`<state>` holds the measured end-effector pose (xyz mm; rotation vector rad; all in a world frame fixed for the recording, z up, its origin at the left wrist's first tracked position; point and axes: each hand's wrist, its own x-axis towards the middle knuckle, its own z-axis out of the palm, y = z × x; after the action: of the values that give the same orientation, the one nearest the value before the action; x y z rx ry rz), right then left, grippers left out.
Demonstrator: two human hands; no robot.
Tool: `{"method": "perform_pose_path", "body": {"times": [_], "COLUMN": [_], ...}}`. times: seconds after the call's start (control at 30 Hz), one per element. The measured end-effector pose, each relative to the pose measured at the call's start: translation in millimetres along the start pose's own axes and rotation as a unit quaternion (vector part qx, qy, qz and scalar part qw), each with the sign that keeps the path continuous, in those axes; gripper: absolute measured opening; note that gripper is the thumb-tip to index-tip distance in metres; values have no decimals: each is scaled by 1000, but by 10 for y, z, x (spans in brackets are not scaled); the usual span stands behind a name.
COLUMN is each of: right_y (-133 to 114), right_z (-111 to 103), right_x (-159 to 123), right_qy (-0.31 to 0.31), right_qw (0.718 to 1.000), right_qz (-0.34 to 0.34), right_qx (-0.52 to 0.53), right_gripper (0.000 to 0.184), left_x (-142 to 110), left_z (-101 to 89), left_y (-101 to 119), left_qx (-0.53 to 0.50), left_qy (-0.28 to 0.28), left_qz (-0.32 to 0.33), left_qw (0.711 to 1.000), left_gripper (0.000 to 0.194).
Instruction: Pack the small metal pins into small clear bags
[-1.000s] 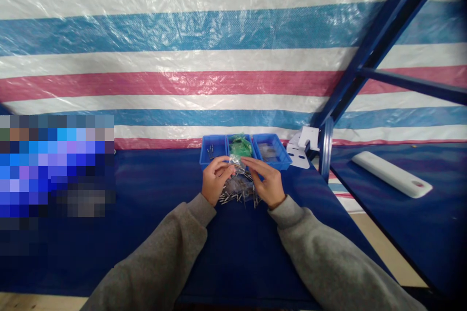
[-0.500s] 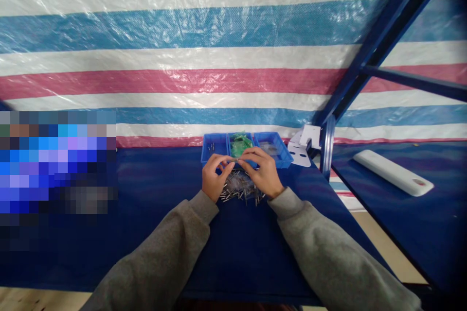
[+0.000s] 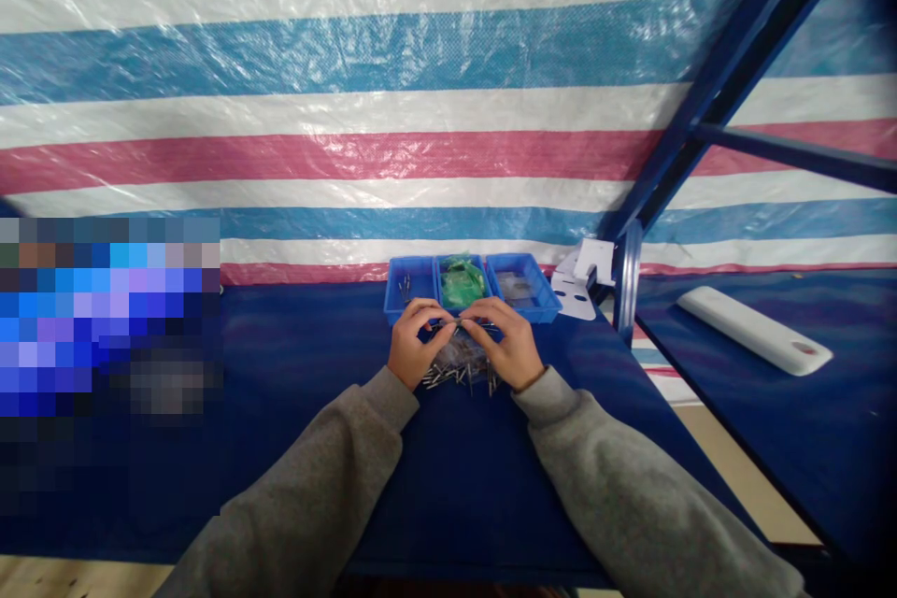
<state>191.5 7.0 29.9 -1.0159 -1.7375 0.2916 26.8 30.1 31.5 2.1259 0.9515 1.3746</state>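
Red, white and blue stripes run across the tarpaulin [image 3: 350, 156] filling the upper frame. Centre: bright blue bins [image 3: 524, 311], a green plastic bag [image 3: 462, 284], silvery metal pins [image 3: 439, 377]. Grey sleeves [image 3: 308, 472] cross the navy tabletop [image 3: 315, 346]. Right: a white bar [image 3: 753, 329], blue steel frame [image 3: 729, 47].

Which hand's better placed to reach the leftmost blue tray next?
Left, probably: the left hand sits just in front of that blue tray; the right hand is farther right. Both seem to be pinching something small.
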Motion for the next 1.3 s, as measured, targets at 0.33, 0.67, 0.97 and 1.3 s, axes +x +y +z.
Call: {"method": "perform_pose_path", "body": {"times": [0.33, 0.67, 0.97, 1.3], "right_y": [8, 9, 48, 37], "right_z": [18, 35, 41, 29], "right_x": [-5, -34, -41, -53], "right_qy": [-24, -31, -4, 6], "right_qw": [999, 999, 995, 999], "right_qz": [-4, 31, 82, 30], "right_qx": [23, 27, 49, 26], "right_gripper": [13, 13, 19, 26], "left_x": [-13, -27, -67, -43], "left_z": [35, 46, 55, 61], "left_y": [-36, -60, -114, -39], "left_qx": [-89, -89, -72, -191], "left_qy": [13, -4, 4, 53], "left_qz": [7, -5, -57, -118], "left_qw": [996, 996, 996, 973], "left_gripper": [10, 13, 16, 23]}}
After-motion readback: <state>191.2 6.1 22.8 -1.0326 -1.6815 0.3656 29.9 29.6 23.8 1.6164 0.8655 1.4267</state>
